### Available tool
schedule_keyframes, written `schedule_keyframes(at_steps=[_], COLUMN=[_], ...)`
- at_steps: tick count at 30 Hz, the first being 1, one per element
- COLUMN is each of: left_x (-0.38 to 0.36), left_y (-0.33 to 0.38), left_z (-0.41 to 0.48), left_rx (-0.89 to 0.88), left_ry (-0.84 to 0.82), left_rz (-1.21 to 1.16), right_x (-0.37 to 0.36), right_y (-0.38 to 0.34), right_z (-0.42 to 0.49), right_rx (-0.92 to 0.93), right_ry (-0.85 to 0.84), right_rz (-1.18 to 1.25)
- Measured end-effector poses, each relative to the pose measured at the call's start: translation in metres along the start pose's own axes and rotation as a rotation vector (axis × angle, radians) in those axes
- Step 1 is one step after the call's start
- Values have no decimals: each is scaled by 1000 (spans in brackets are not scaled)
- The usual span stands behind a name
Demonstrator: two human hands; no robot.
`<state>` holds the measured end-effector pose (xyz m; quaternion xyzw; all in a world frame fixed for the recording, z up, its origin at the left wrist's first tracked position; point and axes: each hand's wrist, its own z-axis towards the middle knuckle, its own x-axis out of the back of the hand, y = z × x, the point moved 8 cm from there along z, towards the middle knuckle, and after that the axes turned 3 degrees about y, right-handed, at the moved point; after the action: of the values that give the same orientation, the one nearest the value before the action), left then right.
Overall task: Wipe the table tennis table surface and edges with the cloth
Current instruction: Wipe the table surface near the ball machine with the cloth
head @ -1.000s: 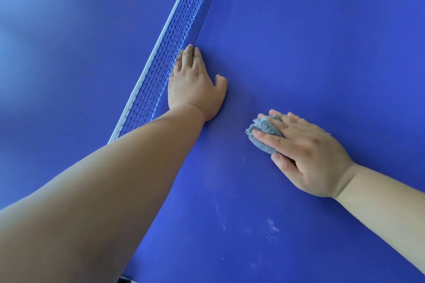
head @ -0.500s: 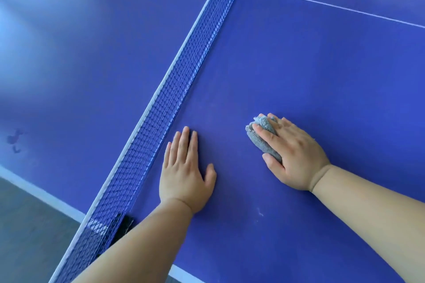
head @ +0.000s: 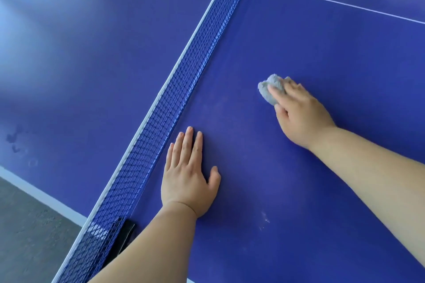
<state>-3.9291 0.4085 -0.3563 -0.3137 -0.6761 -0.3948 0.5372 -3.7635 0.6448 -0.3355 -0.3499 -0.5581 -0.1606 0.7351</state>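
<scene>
While flat on one table (head: 322, 41), left hand (head: 187, 179) released; right hand (head: 301, 115) apparently tight around one cloth (head: 268, 91).

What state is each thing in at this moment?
Blue table tennis table: whitish smudges near its front.
Blue mesh net: upright, stretched.
Grey terry cloth: bunched, pressed on the table.
Right hand: holds the cloth down.
Left hand: flat on the table beside the net.

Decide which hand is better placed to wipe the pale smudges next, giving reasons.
Right: the right hand holds the crumpled grey cloth on the blue table tennis table; the left hand lies flat, empty.
</scene>
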Motion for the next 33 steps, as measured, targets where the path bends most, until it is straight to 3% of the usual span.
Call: schedule_keyframes(at_steps=[2, 4, 9, 12, 14, 17, 20, 23, 26, 28, 30, 33], left_x=[-1, -1, 0, -1, -2, -3, -3, -1, -1, 0, 1, 2], left_y=[0, -1, 0, 0, -1, -1, -1, -1, 0, 0, 0, 0], left_z=[1, 0, -1, 0, 0, 1, 0, 0, 1, 0, 0, 1], left_rx=[-6, -10, -17, -13, -10, -6, -6, -9, -7, -4, -4, 3], left_ry=[-6, -1, 0, -15, -23, -20, -14, -7, -4, -3, -3, 2], left_rz=[4, 2, 2, 14, 20, 20, 25, 18, 20, 12, 6, 9], right_x=[-2, -11, -16, -12, -6, 9, 9, -4, -18, -16, -9, 2], right_y=[11, -7, -88, -92, -67, 0, 8, -56, -126, -132, -110, -45], right_z=[44, 52, -79, -105, -65, 7, 14, -66, -178, -193, -154, -66], right_rx=[-153, -144, 355, 542, 411, 18, -102, 120, 443, 543, 402, -8], right_ry=[-44, -91, -267, -357, -287, -204, -150, -161, -375, -424, -337, -186], right_rz=[-28, -55, 81, 78, 57, 49, 34, 38, 107, 105, 128, 86])
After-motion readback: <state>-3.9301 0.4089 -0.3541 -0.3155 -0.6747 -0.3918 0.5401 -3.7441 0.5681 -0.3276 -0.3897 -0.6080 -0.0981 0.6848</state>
